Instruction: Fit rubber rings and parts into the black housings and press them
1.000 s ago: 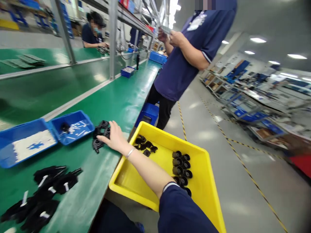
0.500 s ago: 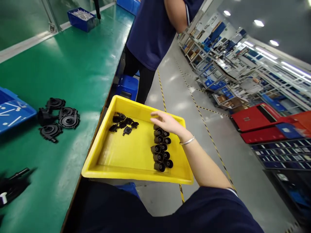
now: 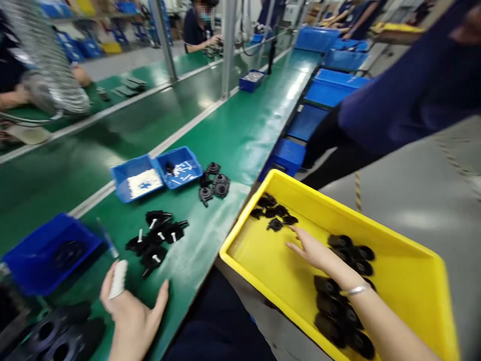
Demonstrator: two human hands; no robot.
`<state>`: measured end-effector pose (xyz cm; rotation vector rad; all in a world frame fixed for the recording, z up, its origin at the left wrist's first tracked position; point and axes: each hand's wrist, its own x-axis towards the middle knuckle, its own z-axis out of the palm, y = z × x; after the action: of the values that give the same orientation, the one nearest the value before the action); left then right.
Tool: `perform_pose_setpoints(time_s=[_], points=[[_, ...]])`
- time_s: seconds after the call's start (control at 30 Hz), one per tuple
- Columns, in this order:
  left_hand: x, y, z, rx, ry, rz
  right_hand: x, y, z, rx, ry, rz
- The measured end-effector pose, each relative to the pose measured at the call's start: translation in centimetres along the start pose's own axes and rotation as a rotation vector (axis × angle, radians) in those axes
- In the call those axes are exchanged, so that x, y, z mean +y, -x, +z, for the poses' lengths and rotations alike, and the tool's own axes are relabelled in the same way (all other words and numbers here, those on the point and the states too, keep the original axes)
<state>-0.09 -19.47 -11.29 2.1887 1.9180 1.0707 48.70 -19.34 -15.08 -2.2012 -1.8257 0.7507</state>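
Note:
My left hand [image 3: 131, 313] is over the green bench [image 3: 203, 240] with thumb and fingers apart; a white wrap covers one finger, and nothing is seen in its grasp. Beyond it lies a cluster of black parts [image 3: 154, 245] with small white pieces on them. My right hand [image 3: 308, 248], with a bangle at the wrist, reaches over the yellow tray [image 3: 263, 250], fingers apart, close to a group of black parts [image 3: 275, 224] in the tray's far left corner. Black cylindrical parts [image 3: 330, 321] stand in the tray under and beside my right forearm.
On the bench are two small blue bins [image 3: 139, 178], a dark blue bin [image 3: 48, 250], round black parts [image 3: 221, 185] and blurred black parts [image 3: 63, 336] at lower left. A person in dark clothes [image 3: 391, 95] stands beyond the tray, near stacked blue crates [image 3: 330, 86].
The view has swung left, bringing more of the bench in. My left hand has come into view. My right hand has moved from the cylinders toward the smaller black parts in the tray.

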Motion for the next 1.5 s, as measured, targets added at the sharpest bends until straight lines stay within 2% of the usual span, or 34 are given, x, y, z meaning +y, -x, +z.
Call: perform_pose_setpoints(time_s=[0.1, 0.33, 0.57, 0.67, 0.8, 1.0, 1.17, 1.27, 1.4, 1.5], points=[[0.3, -1.0, -0.3, 0.052, -0.117, -0.007, 1.0, -1.6, 0.5, 0.036, 0.038, -0.01], [1.9, -3.9, -0.8, -0.03, -0.097, -0.048, 3.0, -3.0, 1.7, 0.066, 0.1, -0.029], [4.1, -7.1, 1.0, -0.187, -0.241, 0.027, 1.4, -3.9, 1.0, 0.067, 0.081, -0.034], [4.6, -7.9, 1.7, -0.209, -0.299, 0.089, 0.6, -3.9, 0.5, 0.083, 0.086, -0.03], [4.1, -8.0, 2.1, -0.166, -0.348, 0.121, 0.6, -3.8, 0.6, 0.111, 0.107, -0.011], [3.2, -8.3, 2.0, -0.077, -0.325, 0.14, 0.4, -5.1, 2.1, 0.178, 0.063, 0.015], [4.1, -7.0, 1.3, 0.036, -0.22, 0.172, 0.1, -6.7, 2.8, 0.227, -0.025, -0.018], [4.2, -4.6, 1.3, 0.071, -0.098, 0.308, 0.6, -7.0, 2.9, 0.246, -0.09, -0.029], [3.8, -1.2, 2.0, -0.042, 0.005, 0.52, 1.6, -7.1, 3.3, 0.276, -0.174, 0.0], [3.8, -0.3, 2.5, -0.122, 0.021, 0.593, 1.9, -7.2, 3.5, 0.281, -0.234, 0.022]])
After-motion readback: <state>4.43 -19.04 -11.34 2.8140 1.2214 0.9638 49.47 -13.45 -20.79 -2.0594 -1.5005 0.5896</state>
